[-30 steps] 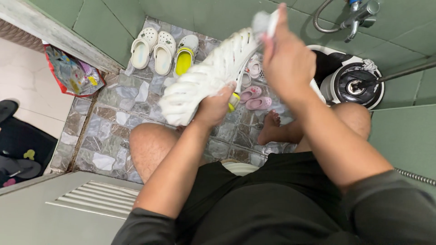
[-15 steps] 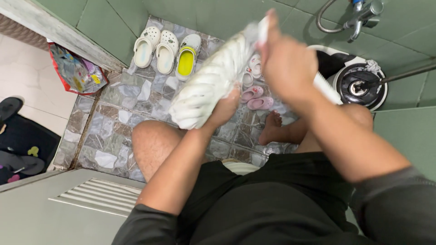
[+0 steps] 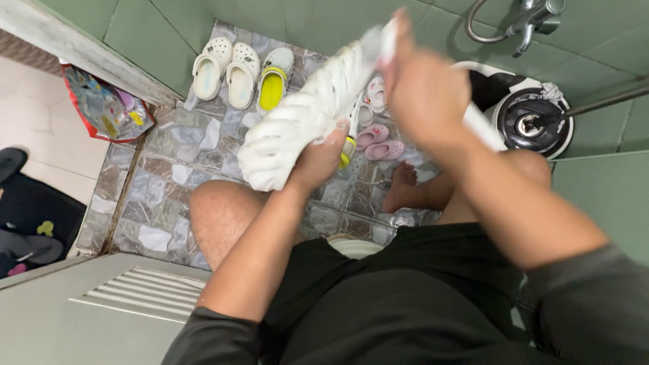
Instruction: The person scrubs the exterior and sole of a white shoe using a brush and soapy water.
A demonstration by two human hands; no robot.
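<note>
White and ribbed, a foam clog (image 3: 304, 122) sits at the centre of the frame, held up over the stone-patterned floor (image 3: 169, 155) with its heel end low and its toe end rising toward the upper middle. The left hand (image 3: 318, 162) grips the clog from below near the heel, fingers wrapped around its edge. The right hand (image 3: 422, 94) is blurred, clenched around the white handle of a scrub brush (image 3: 389, 34) whose head presses against the toe end of the clog; the handle's far end (image 3: 481, 127) sticks out just right of the wrist. Below the hands, the person's bare knees and a bare foot (image 3: 402, 186) show above black shorts.

In the upper left of the frame a pair of pale clogs (image 3: 220, 64) stands beside a white clog with a yellow insole (image 3: 274, 81). Small pink children's sandals (image 3: 378, 142) lie on the floor just right of the held clog. At the upper right stands a black and white spin mop bucket (image 3: 527, 115), with a shower hose and tap (image 3: 520, 20) on the green tiled wall above it. A colourful plastic bag (image 3: 101, 108) leans at the doorway on the left
</note>
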